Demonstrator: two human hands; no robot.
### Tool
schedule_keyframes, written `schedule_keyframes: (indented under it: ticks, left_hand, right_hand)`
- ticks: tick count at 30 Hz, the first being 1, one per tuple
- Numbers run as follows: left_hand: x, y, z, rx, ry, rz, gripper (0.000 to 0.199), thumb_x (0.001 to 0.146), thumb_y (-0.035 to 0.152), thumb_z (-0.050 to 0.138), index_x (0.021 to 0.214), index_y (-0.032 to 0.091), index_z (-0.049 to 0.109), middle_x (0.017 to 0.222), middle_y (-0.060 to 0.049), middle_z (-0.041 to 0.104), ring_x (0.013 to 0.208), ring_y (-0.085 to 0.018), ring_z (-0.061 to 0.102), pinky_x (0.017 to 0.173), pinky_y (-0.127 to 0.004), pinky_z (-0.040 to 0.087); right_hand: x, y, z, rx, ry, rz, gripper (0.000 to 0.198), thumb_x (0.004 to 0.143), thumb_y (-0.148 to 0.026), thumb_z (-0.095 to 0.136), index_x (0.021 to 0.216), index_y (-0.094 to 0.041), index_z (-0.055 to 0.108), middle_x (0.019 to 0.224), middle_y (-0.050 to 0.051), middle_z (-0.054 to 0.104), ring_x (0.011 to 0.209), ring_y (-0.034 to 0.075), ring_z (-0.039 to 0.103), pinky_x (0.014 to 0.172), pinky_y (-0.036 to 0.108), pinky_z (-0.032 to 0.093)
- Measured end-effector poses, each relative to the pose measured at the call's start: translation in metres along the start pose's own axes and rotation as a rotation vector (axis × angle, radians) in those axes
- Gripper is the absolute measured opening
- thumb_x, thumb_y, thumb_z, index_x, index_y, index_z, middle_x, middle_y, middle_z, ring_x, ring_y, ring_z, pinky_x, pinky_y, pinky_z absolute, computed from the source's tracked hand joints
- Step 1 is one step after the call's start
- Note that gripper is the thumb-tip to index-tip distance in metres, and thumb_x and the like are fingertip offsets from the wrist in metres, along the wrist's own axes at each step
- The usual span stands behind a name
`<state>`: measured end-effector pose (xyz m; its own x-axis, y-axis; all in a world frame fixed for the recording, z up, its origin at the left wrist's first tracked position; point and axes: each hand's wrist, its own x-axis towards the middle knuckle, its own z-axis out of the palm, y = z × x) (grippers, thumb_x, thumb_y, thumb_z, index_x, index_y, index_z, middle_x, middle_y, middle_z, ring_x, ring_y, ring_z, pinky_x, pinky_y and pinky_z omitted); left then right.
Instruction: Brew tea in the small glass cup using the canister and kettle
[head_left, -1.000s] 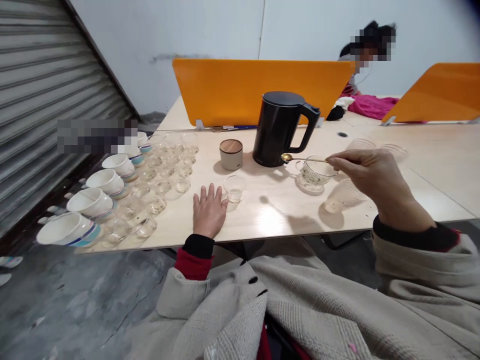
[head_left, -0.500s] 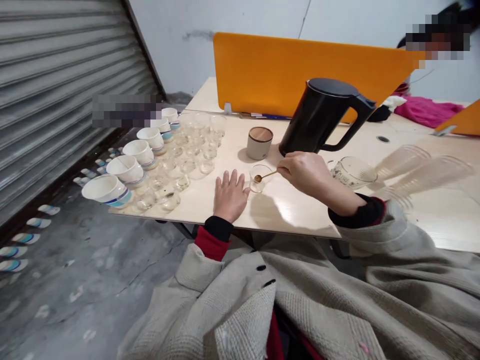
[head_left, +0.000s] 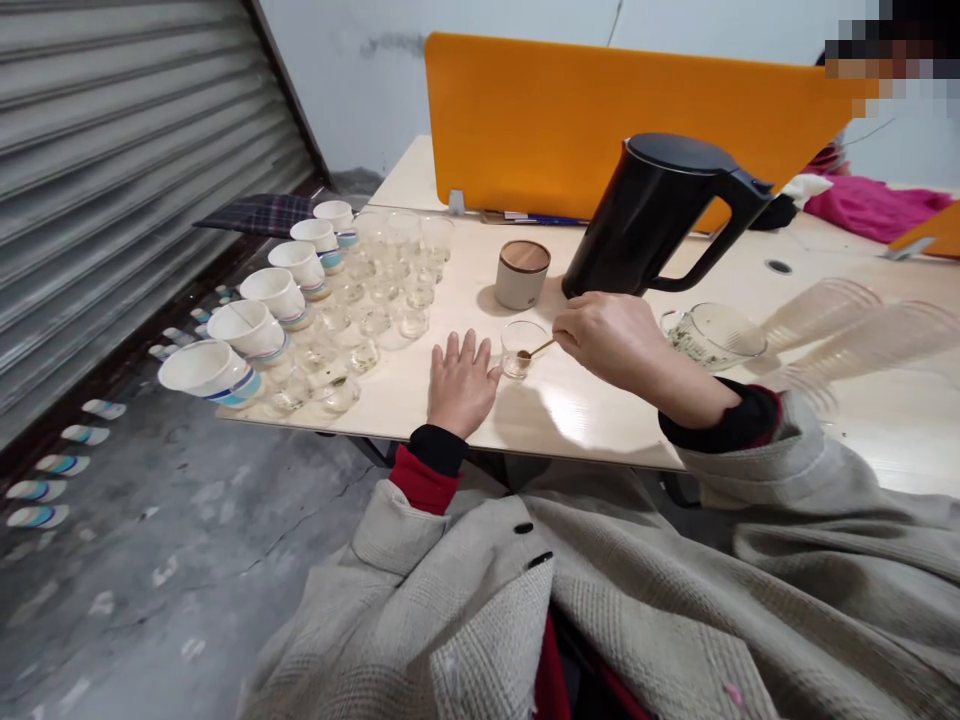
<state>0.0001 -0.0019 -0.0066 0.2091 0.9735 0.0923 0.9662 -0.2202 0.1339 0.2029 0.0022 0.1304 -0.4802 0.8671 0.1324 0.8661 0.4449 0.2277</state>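
Observation:
My right hand (head_left: 615, 335) pinches the handle of a small golden spoon (head_left: 541, 347). The spoon's bowl is tilted down inside a small clear cup (head_left: 514, 333) standing on the table. Flat on the tabletop, just left of that cup, lies my left hand (head_left: 463, 385) with its fingers spread, the thumb close to the cup's side. Behind the cup stands a grey canister (head_left: 519, 289) with a wooden lid. A black kettle (head_left: 622, 225) is behind my right hand, its handle toward the right.
Rows of clear cups (head_left: 375, 320) and patterned paper cups (head_left: 274, 292) fill the table's left side. On the right are a glass jug (head_left: 724, 330) with leafy bits and stacked clear cups (head_left: 821, 305) on their sides. An orange divider (head_left: 525, 120) stands behind; a person is at upper right.
The view has shifted slightly. The spoon's bowl sits a little further right and lower in the clear cup. My left hand stays flat on the table.

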Motion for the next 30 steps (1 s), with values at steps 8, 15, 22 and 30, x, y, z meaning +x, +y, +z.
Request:
schedule_keyframes:
  ticks: [8, 15, 22, 30]
  left_hand:
    - [0.001, 0.0, 0.0, -0.014, -0.013, 0.003, 0.065, 0.113, 0.049, 0.031, 0.169, 0.019, 0.042, 0.181, -0.011, 0.032, 0.169, -0.04, 0.024, 0.137, -0.064, 0.022]
    - [0.0, -0.001, 0.001, -0.013, 0.01, 0.003, 0.064, 0.113, 0.049, 0.032, 0.168, 0.019, 0.043, 0.18, -0.011, 0.034, 0.168, -0.04, 0.026, 0.136, -0.063, 0.022]
    - [-0.001, -0.001, 0.001, -0.008, 0.019, 0.01, 0.064, 0.113, 0.048, 0.033, 0.168, 0.018, 0.044, 0.179, -0.012, 0.035, 0.167, -0.04, 0.028, 0.136, -0.063, 0.023]
    - [-0.001, -0.001, 0.001, -0.021, 0.027, 0.005, 0.064, 0.112, 0.047, 0.031, 0.168, 0.019, 0.044, 0.18, -0.011, 0.035, 0.168, -0.04, 0.027, 0.136, -0.063, 0.022]
  right_hand:
    - [-0.005, -0.003, -0.002, -0.035, -0.04, 0.08, 0.033, 0.099, -0.016, 0.05, 0.079, -0.015, 0.076, 0.089, 0.011, 0.077, 0.08, 0.021, 0.063, 0.058, 0.035, 0.019]
    - [-0.013, 0.006, 0.0, 0.065, 0.097, 0.138, 0.034, 0.097, -0.021, 0.05, 0.079, -0.017, 0.078, 0.084, 0.009, 0.076, 0.073, 0.019, 0.062, 0.058, 0.033, 0.025]
    - [-0.062, 0.052, -0.024, 0.287, 0.44, 0.332, 0.029, 0.092, -0.033, 0.06, 0.089, -0.019, 0.086, 0.09, 0.01, 0.082, 0.081, 0.021, 0.073, 0.07, 0.032, 0.046]
    - [-0.134, 0.176, 0.008, -0.106, 0.392, 1.034, 0.023, 0.072, -0.025, 0.072, 0.086, -0.022, 0.09, 0.064, 0.011, 0.074, 0.058, 0.021, 0.052, 0.06, 0.038, 0.031]
